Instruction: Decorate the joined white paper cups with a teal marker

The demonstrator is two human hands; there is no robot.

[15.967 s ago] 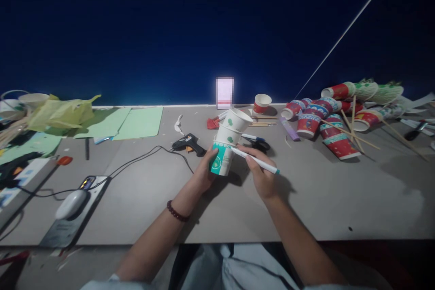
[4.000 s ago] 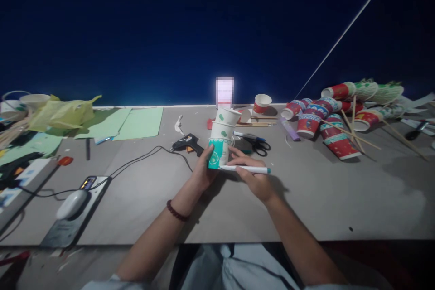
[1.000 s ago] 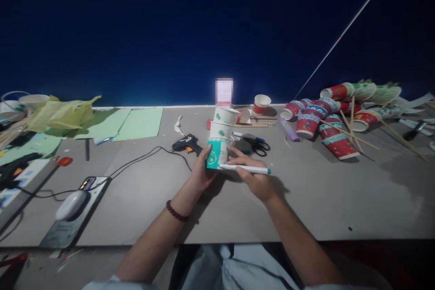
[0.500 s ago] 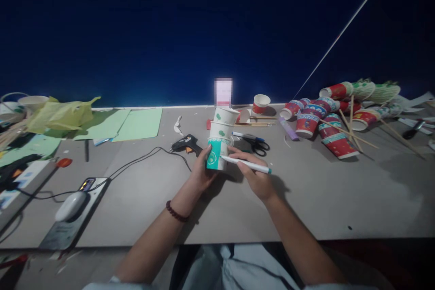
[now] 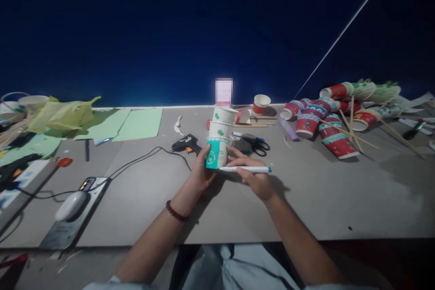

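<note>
My left hand is closed round the lower part of a stack of white paper cups, which leans a little. The lowest cup bears a teal coloured area with a pale round mark on it. In my right hand is a white marker pen with a teal end, lying almost level. Its tip points at the bottom edge of the teal area. Some right fingers reach to the cup's side. Behind the cups lie black scissors and a black hot glue gun.
Red patterned paper cups and wooden sticks lie on the right. At left are green paper sheets, a yellow plastic bag, a power strip and a phone under a white case.
My right hand has tilted the marker more level, and its tip has moved down from the middle of the cup to its lower edge. The teal area reaches slightly farther there.
</note>
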